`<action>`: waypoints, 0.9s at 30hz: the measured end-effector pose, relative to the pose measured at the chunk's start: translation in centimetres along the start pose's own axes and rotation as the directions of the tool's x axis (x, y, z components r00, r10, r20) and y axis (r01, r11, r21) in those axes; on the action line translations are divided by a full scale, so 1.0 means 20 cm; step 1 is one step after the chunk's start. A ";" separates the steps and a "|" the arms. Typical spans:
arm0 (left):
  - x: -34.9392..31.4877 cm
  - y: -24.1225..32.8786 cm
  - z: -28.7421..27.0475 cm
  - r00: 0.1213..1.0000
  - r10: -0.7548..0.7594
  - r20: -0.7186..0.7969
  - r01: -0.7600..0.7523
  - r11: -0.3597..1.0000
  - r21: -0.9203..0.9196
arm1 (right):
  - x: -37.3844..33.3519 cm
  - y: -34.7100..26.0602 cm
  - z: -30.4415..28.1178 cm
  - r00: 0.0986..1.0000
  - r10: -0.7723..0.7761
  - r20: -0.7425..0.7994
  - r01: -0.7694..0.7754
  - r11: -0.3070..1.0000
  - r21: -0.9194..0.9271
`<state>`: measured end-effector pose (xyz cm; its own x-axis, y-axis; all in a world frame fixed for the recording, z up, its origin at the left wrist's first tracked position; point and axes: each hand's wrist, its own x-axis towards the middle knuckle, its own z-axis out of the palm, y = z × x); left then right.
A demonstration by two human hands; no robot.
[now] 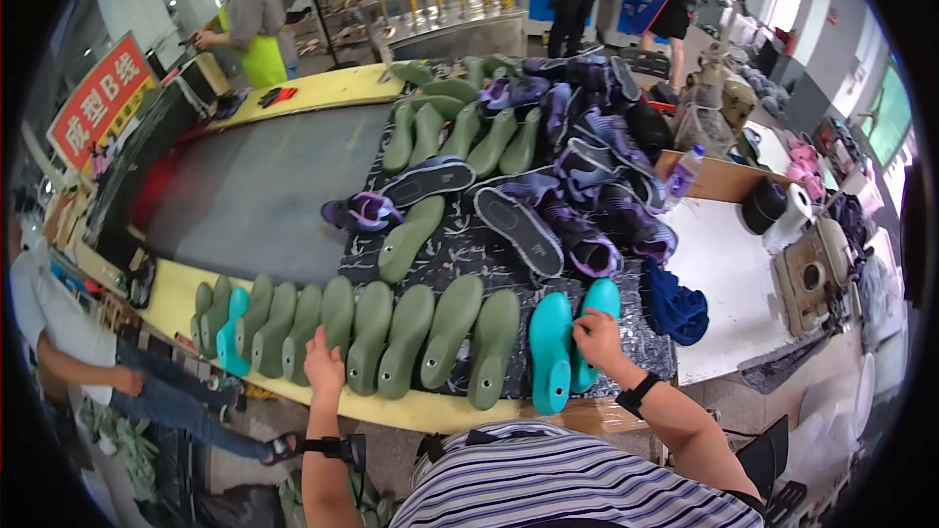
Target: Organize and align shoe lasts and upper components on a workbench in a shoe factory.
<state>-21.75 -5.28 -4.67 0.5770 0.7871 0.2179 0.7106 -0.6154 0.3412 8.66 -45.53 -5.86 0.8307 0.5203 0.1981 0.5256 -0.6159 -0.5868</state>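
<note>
A row of green shoe lasts (pixel 408 337) lies along the near edge of the table, soles up. My left hand (pixel 324 364) is over the row's left half, fingers partly stretched, holding nothing I can see. At the right end are two turquoise shoe lasts (pixel 551 347). My right hand (pixel 597 340) lies across the rightmost turquoise last (pixel 603 295), fingers curled over its middle; the contact is partly hidden. Another turquoise last (pixel 233 332) stands among the green ones at left. Beyond the row is a single green last (pixel 411 240).
Purple and black sneakers (pixel 518 230) heap on the black plastic-covered table, with more green lasts (pixel 468 132) behind. A grey conveyor belt (pixel 264 186) runs left. Dark blue cloth (pixel 675 303), a bottle (pixel 685 174) and a white board (pixel 724 264) lie right. Several people stand around.
</note>
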 end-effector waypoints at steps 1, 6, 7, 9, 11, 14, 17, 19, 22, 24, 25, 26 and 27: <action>-0.04 -0.01 0.00 1.000 -0.008 0.007 0.008 1.000 -0.019 | -0.01 -0.01 0.00 1.000 0.004 0.010 -0.004 1.000 0.001; -0.11 -0.01 0.02 0.995 -0.039 -0.096 0.038 0.999 -0.012 | 0.01 -0.04 0.00 0.999 -0.023 0.033 0.024 1.000 -0.016; -0.12 0.00 0.04 0.995 -0.045 -0.089 0.045 0.999 -0.002 | 0.01 -0.05 0.00 0.999 -0.020 0.045 0.020 1.000 -0.010; -0.12 0.01 0.06 0.981 -0.105 -0.161 0.105 0.994 -0.005 | 0.01 -0.07 -0.01 0.999 -0.020 0.039 0.021 1.000 -0.019; -0.13 -0.01 0.08 0.975 -0.120 -0.186 0.124 0.992 0.009 | 0.00 -0.04 0.01 0.999 -0.015 0.047 0.016 1.000 -0.016; -0.12 0.02 0.07 0.974 -0.113 -0.197 0.119 0.993 0.020 | 0.00 -0.05 0.00 0.998 0.031 0.051 -0.031 1.000 -0.006; -0.13 0.01 0.07 0.973 -0.105 -0.207 0.112 0.993 0.027 | -0.01 -0.04 0.01 0.998 0.041 0.056 -0.041 0.999 -0.006; -0.13 0.02 0.07 0.973 -0.113 -0.203 0.121 0.992 0.030 | -0.01 -0.04 0.00 0.997 0.042 0.069 -0.043 0.999 0.004; -0.12 0.02 0.08 0.972 -0.129 -0.198 0.133 0.991 0.007 | 0.01 -0.06 -0.01 0.996 0.040 0.077 -0.040 0.999 -0.001; -0.13 0.01 0.07 0.969 -0.132 -0.208 0.137 0.990 0.012 | 0.01 -0.10 -0.03 0.996 0.035 0.080 -0.034 0.999 -0.017; -0.13 0.01 0.07 0.968 -0.130 -0.214 0.137 0.991 0.014 | 0.01 -0.10 -0.03 0.996 0.036 0.080 -0.033 0.999 -0.038; -0.13 0.02 0.08 0.965 -0.141 -0.221 0.147 0.989 0.013 | 0.01 -0.09 -0.03 0.996 0.024 0.084 -0.021 0.999 -0.037; -0.13 0.02 0.08 0.967 -0.124 -0.222 0.131 0.991 0.017 | 0.01 -0.07 -0.02 0.996 0.020 0.083 -0.016 0.999 -0.038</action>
<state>-22.35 -7.56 -6.50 0.3803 0.8470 0.3715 0.7868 -0.5074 0.3514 8.07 -44.84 -4.58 0.8228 0.5553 0.1209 0.5185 -0.6465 -0.5596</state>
